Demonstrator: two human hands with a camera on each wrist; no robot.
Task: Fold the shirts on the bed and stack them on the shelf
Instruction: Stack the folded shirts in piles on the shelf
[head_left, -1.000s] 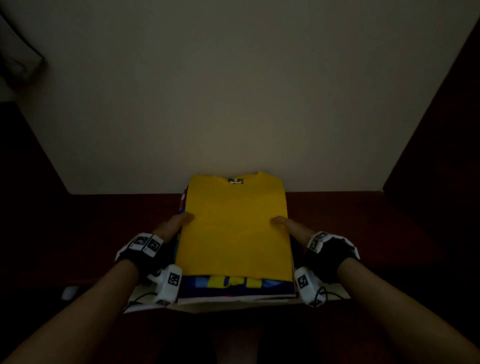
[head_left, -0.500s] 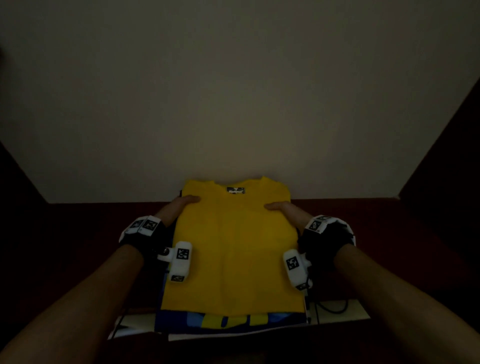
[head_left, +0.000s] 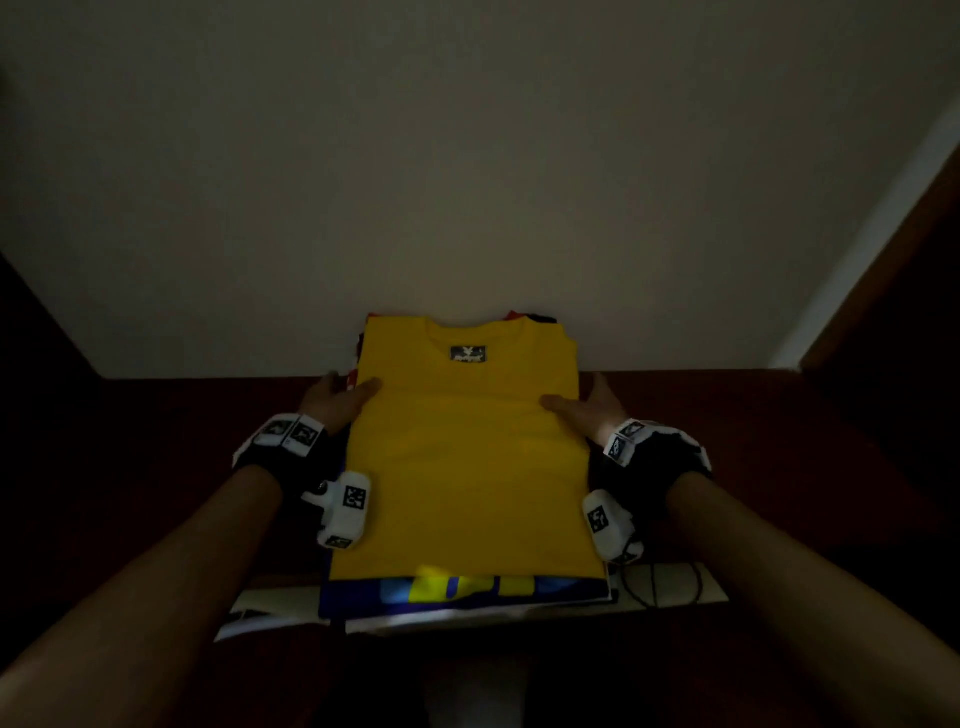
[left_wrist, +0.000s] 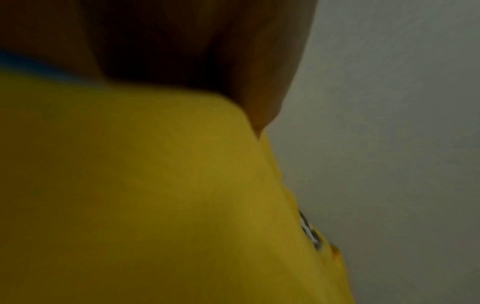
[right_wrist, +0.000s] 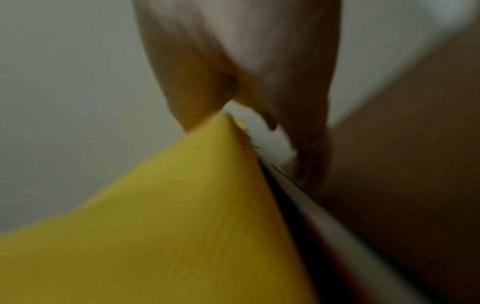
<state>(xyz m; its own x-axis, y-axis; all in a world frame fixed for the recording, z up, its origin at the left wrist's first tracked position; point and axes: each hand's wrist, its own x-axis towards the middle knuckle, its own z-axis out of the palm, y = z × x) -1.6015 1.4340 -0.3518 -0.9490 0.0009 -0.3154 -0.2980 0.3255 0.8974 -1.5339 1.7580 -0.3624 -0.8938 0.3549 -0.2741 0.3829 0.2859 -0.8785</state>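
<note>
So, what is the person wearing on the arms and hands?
The forearms are bare, with no sleeves. Each wrist has a black band with white square-patterned tags. A white camera block with the same tags sits beside each wrist. The left hand and right hand are ungloved.

The top shirt (head_left: 467, 457) of the stack is plain yellow, and it has a small black label (head_left: 468, 354) with a pale emblem at the neck. Just under the yellow shirt, at its near edge, a second shirt (head_left: 467, 592) shows dark blue with light blue and yellow shapes. Below that one, white cloth (head_left: 670, 584) with thin black lines sticks out. At the far left corner of the yellow shirt a little red and white (head_left: 353, 382) is visible. The shelf (head_left: 182, 415) is dark reddish brown, and the wall (head_left: 467, 156) behind the yellow shirt is a dull off-white. Both wrists carry black bands (head_left: 280, 457) with white blocks that have black-and-white square patterns.
</note>
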